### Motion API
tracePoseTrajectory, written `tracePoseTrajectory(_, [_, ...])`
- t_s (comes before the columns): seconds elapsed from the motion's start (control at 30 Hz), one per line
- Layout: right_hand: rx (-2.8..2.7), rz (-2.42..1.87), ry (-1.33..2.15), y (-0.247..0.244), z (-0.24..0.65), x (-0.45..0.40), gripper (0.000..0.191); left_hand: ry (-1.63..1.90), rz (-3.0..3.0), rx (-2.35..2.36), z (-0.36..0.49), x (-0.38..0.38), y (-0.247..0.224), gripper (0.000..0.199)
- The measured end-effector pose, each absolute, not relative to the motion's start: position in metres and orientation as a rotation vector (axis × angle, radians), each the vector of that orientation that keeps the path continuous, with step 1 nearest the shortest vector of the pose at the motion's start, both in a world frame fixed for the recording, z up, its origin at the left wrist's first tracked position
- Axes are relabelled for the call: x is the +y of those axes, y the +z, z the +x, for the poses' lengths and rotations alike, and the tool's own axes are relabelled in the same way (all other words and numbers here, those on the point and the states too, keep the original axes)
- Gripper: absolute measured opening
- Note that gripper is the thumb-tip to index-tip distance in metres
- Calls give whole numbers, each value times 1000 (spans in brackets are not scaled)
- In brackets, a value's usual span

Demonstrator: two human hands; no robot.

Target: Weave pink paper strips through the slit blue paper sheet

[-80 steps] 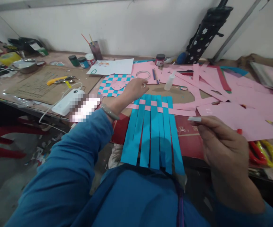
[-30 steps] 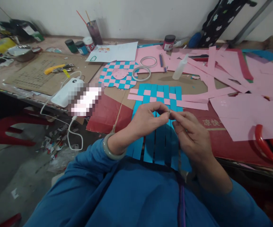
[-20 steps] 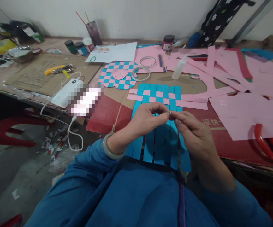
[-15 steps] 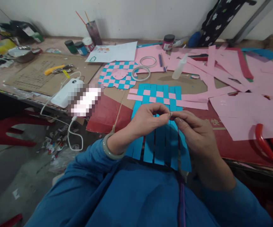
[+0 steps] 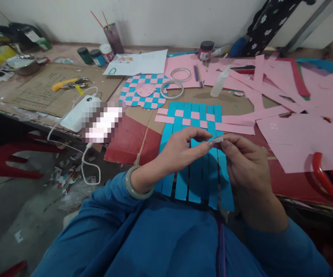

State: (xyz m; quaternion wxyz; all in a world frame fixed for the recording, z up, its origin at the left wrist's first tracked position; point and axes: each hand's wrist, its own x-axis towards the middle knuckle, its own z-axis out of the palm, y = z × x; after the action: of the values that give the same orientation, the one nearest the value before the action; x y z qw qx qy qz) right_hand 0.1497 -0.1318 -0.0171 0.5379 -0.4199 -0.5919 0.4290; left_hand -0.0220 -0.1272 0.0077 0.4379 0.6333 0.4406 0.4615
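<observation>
A small whitish strip (image 5: 217,140) is pinched between the fingertips of both hands. My left hand (image 5: 182,149), with a pale bangle (image 5: 129,184) at the wrist, holds its left end between thumb and finger. My right hand (image 5: 245,161) grips its right end. Both hands are above a blue paper sheet (image 5: 195,186) cut into long strips. Pink strips (image 5: 235,127) are woven through the sheet's far part and stick out on both sides. Beyond it lies a finished-looking blue and pink checkered piece (image 5: 144,90), with a tape ring (image 5: 172,90) overlapping its right edge.
A glue bottle (image 5: 220,81) stands behind the woven sheet. Pink paper (image 5: 305,142) and red-handled scissors (image 5: 325,177) lie at the right. On the left are a white power bank (image 5: 78,115), a cable and yellow-handled pliers (image 5: 68,84). Paint jars (image 5: 97,57) stand near the wall.
My right hand has moved slightly to the right, away from my left fingertips. More of the whitish strip now shows between them.
</observation>
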Motion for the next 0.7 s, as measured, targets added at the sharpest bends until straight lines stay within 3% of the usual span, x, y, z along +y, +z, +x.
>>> tracePoseTrajectory(0.3, [-1304, -962, 1150, -19, 147, -131, 14, 1065, 1412, 982, -21, -129, 4, 12])
tracePoseTrajectory(0.7, [-1501, -1129, 917, -11, 147, -141, 9, 1101, 1282, 872, -16, -129, 0, 18])
